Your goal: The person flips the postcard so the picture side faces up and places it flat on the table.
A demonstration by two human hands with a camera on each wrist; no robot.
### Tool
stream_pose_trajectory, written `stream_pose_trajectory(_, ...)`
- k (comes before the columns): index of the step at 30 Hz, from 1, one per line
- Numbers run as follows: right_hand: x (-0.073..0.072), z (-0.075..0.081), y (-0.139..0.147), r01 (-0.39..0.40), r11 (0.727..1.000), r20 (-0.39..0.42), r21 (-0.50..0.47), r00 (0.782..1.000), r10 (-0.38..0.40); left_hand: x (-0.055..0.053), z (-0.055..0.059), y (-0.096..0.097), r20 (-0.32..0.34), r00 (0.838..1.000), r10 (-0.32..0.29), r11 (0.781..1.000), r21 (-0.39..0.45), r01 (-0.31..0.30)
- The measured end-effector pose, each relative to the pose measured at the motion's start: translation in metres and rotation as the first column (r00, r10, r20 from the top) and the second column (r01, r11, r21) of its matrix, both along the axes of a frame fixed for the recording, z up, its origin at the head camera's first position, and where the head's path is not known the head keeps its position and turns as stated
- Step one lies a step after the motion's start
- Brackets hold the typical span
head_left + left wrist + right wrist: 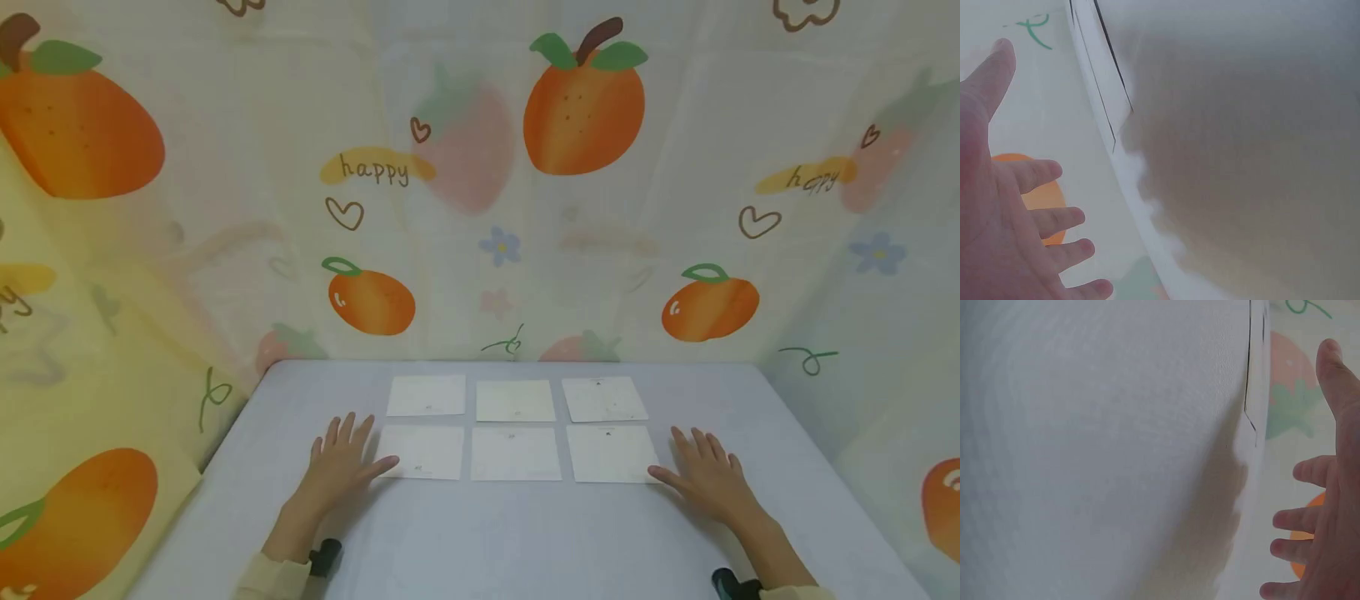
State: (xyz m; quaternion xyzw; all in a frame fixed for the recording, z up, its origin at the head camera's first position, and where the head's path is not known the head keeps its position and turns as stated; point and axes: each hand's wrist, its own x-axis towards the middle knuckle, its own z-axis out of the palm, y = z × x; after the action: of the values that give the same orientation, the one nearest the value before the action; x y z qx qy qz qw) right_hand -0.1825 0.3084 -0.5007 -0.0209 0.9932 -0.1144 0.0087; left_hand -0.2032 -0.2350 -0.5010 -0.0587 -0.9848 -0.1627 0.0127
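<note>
Several white paper cards lie flat in two rows on the table, small faint marks on them. The back row holds a left card (426,393), a middle card (515,400) and a right card (604,403). In front of them are another left card (422,448), middle card (515,452) and right card (613,458). My left hand (339,468), fingers spread, is held over the table beside the front left card, its thumb overlapping that card. Mirroring it, my right hand (705,477) spreads beside the front right card, thumb tip at its edge. Both hands hold nothing.
A white cloth covers the table (517,542). Behind and at both sides hangs a pale curtain (465,275) printed with oranges, strawberries and "happy". Dark straps sit at the left wrist (326,557) and the right wrist (733,585). Hand shadows fall on the cloth.
</note>
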Motion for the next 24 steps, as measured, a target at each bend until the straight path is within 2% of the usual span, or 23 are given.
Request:
stream_pose_trajectory(4,0.0,-0.001,-0.001,0.003,1.0,0.01,-0.006,1.0,-0.003,-0.002,0.0,0.007,0.032,0.999,-0.002,1.0,0.011,0.002)
stream_pose_trajectory(14,-0.009,0.005,-0.013,-0.029,1.0,-0.036,0.0,0.999,0.029,-0.005,0.007,0.017,0.031,0.999,-0.02,1.0,0.017,0.02)
stream_pose_trajectory(19,-0.012,0.011,-0.023,-0.035,0.999,-0.031,-0.009,0.999,0.035,-0.005,0.012,0.019,0.053,0.999,-0.013,1.0,0.023,0.012)
stream_pose_trajectory(24,-0.015,0.013,-0.03,-0.036,0.999,-0.027,-0.021,0.999,0.036,-0.008,0.012,0.019,0.046,0.999,-0.017,1.0,0.011,0.016)
